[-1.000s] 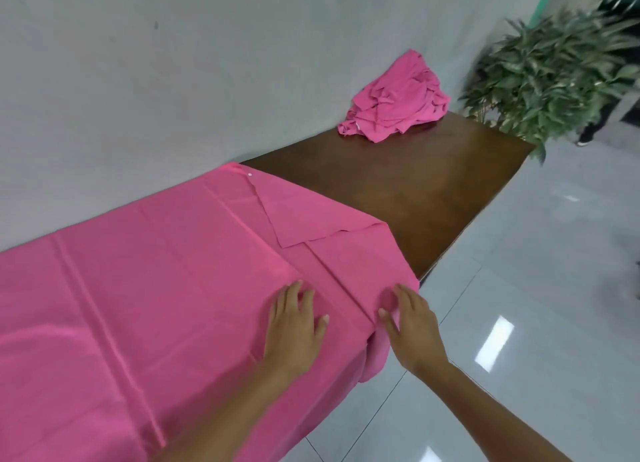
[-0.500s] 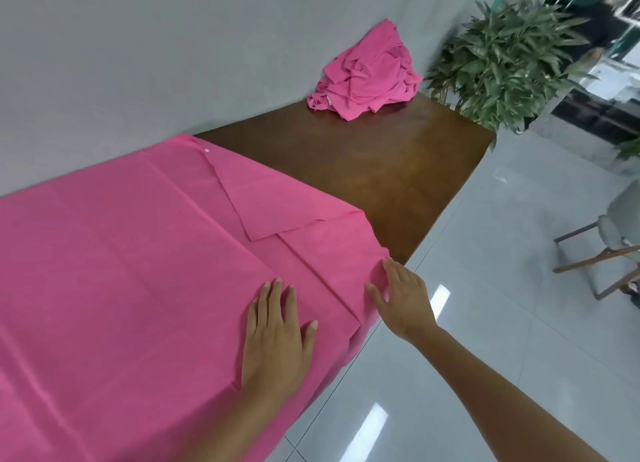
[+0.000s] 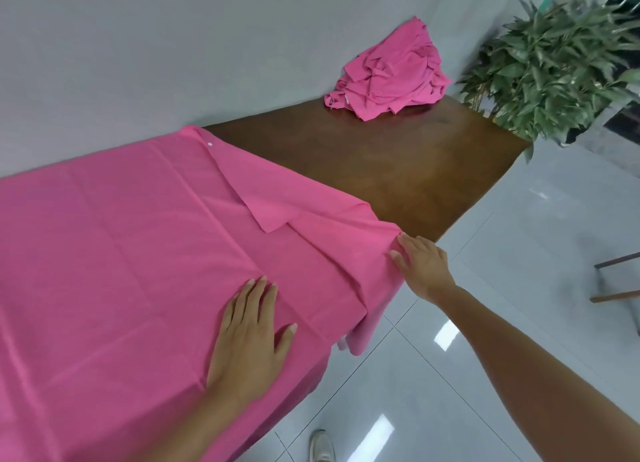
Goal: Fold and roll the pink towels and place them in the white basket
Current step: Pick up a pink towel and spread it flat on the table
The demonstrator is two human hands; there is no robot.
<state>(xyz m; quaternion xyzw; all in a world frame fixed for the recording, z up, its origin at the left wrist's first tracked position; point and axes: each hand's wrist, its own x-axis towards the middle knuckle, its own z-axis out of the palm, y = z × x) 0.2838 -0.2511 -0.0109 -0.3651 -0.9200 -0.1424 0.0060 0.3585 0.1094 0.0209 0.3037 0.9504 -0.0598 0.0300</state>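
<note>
Here, left hand (image 3: 247, 333) and right hand (image 3: 424, 266) lie flat on one towel (image 3: 121, 236); one heap (image 3: 391, 77) beyond.

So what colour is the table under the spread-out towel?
Dark glossy brown; the table shows best in the head view.

This looks like an office or lobby-type interior rather than a home: large glossy pale grey floor tiles (image 3: 519, 288) mirror ceiling lights, a plain grey painted wall (image 3: 173, 46) backs a long dark brown wooden surface (image 3: 398, 156), with a bushy green potted plant (image 3: 554, 70) and a wooden-legged chair (image 3: 616, 278) nearby
</note>
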